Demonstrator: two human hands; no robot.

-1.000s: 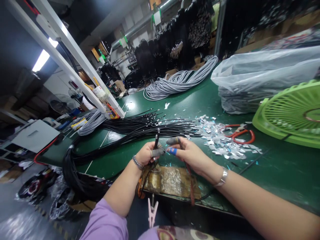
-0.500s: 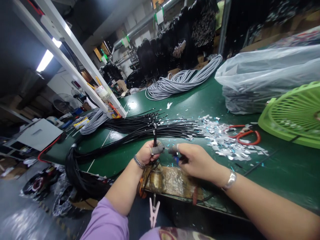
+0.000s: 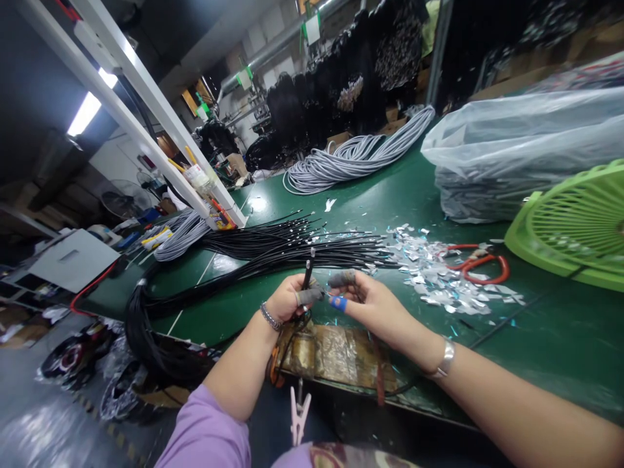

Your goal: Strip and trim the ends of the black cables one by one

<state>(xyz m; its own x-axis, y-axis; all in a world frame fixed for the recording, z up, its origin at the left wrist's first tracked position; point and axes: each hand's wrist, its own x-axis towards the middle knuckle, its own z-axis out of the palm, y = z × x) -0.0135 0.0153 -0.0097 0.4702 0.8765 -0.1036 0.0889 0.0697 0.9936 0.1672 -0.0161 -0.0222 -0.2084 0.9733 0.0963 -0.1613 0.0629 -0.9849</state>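
My left hand [image 3: 290, 296] is closed around a few black cables [image 3: 308, 272], whose ends stick up above the fist. Grey wraps cover its thumb and a fingertip. Just to the right, my right hand [image 3: 370, 302] has its thumb and index finger apart, close to the left fingertips. A blue wrap [image 3: 338, 303] is on its thumb and a grey one [image 3: 342, 278] on a finger. Whether a fine wire lies between the two hands is too small to tell. Beneath them is a tape-covered board [image 3: 348, 354] with a brass-coloured cylinder [image 3: 304, 354] at the table's edge.
A long bundle of black cables [image 3: 253, 263] lies behind my hands. Foil scraps [image 3: 433, 276] and red-handled scissors [image 3: 487, 268] are at the right, beside a green fan [image 3: 575, 227]. Farther back are a grey cable coil [image 3: 351, 162] and a plastic-covered pile [image 3: 517, 149]. A pink clothespin [image 3: 299, 416] hangs in front.
My right hand has turned and its fingers have parted, showing the blue-wrapped thumb. The cables in my left hand now tilt a little to the right.
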